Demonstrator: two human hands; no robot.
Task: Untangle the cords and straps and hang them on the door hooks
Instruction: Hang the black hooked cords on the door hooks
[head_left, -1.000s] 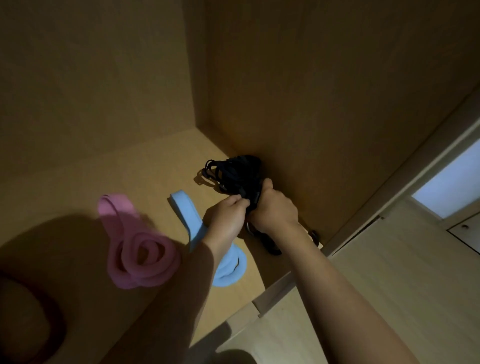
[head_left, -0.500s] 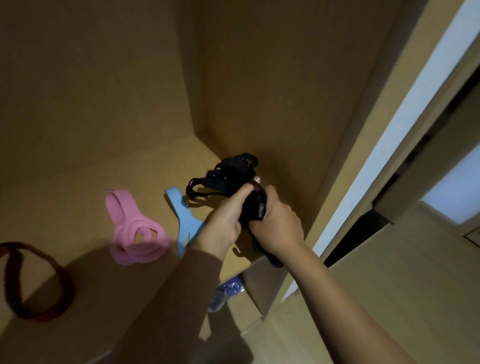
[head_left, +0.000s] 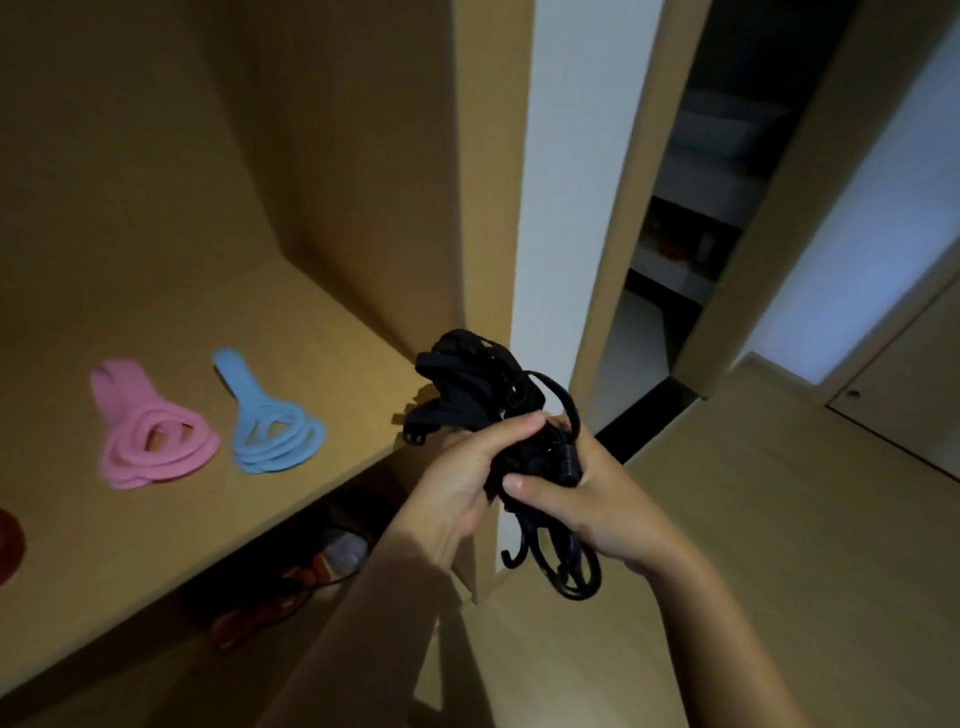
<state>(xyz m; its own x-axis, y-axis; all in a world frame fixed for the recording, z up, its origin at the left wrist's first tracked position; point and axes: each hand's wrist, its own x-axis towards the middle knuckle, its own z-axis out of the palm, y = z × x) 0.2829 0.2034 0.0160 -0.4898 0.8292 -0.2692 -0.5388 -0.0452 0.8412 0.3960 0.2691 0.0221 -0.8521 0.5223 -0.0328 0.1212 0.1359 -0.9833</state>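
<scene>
A tangled black bundle of cords and straps (head_left: 475, 376) is held in the air just past the shelf's right front corner. My left hand (head_left: 462, 478) grips it from the left, my right hand (head_left: 587, 491) grips it from the right with the thumb across it. A black hook and a loop of cord (head_left: 563, 564) hang below my right hand. On the wooden shelf (head_left: 171, 530) lie a coiled pink band (head_left: 150, 441) and a coiled blue band (head_left: 272, 434), side by side to the left of my hands.
A dark red strap (head_left: 9, 540) shows at the left edge of the shelf. Under the shelf sit a red cord (head_left: 260, 613) and a dim rounded object (head_left: 345, 551). A white door frame (head_left: 566, 208) and a dark gap stand to the right; wooden floor lies below.
Both hands have lifted the black bundle off the back of the shelf and carried it out past the front right corner. The view has swung right toward the doorway.
</scene>
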